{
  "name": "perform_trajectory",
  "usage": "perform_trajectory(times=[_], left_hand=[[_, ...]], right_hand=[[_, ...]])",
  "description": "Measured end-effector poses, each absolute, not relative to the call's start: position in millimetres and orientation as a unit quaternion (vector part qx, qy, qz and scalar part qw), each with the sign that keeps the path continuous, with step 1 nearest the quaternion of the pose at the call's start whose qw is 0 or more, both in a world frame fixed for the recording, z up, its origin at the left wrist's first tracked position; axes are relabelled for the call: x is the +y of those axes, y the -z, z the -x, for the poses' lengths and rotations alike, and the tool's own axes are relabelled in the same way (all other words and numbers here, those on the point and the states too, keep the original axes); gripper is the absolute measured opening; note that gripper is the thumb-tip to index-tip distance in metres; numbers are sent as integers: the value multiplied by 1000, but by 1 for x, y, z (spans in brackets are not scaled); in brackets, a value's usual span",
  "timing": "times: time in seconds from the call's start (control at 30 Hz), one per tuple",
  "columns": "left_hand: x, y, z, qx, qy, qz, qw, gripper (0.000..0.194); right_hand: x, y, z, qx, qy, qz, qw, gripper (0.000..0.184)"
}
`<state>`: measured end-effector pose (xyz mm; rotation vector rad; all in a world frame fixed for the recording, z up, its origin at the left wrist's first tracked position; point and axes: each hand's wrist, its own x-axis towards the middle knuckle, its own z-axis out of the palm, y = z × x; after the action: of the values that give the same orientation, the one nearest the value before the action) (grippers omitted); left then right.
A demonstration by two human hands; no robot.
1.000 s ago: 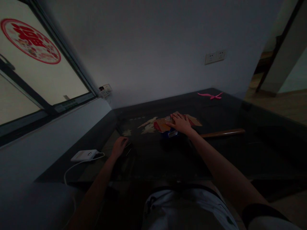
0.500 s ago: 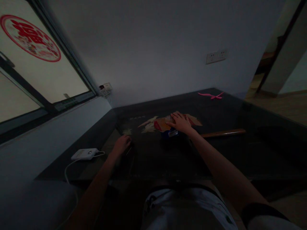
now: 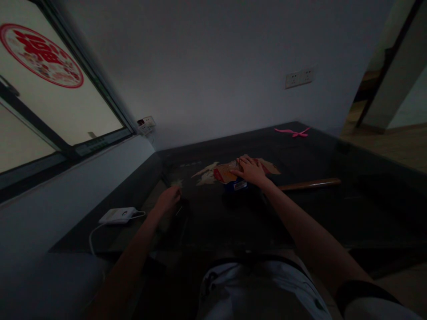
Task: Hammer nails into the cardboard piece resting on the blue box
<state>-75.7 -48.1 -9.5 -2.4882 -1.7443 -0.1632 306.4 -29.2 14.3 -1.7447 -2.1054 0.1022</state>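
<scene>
My right hand (image 3: 252, 171) lies flat, fingers spread, on a brown and red cardboard piece (image 3: 227, 173) that rests on a small blue box (image 3: 235, 185) in the middle of the dark glass table (image 3: 300, 209). My left hand (image 3: 168, 198) rests on the table to the left, fingers curled around a thin dark object I cannot make out. Pale paper scraps (image 3: 207, 175) lie between the two hands.
A wooden stick (image 3: 308, 184) lies right of my right wrist. A pink ribbon (image 3: 292, 132) sits at the far right corner. A white device with a cable (image 3: 116, 215) lies at the left edge. A window is at the left, wall sockets (image 3: 299, 78) behind.
My left hand has slid a little forward and to the right on the table. My right hand has stayed pressed on the cardboard.
</scene>
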Motion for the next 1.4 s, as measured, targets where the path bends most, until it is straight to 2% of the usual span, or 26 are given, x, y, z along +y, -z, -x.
perform_trajectory(times=[0.4,0.77,0.93,1.2,1.4], left_hand=[[-59,19,101,-554,131,822,-9,20],[-41,38,129,-604,208,769,10,29],[-33,43,117,-618,185,764,12,27],[-29,32,102,-635,74,765,82,16],[-34,28,95,-650,45,751,105,16]], right_hand=[[-27,-11,-307,-755,-31,621,208,75],[-29,-13,-307,-752,-41,620,219,77],[-29,-13,-307,-754,-40,620,214,77],[-29,-15,-307,-753,-49,625,202,75],[-28,-12,-307,-752,-46,622,214,76]])
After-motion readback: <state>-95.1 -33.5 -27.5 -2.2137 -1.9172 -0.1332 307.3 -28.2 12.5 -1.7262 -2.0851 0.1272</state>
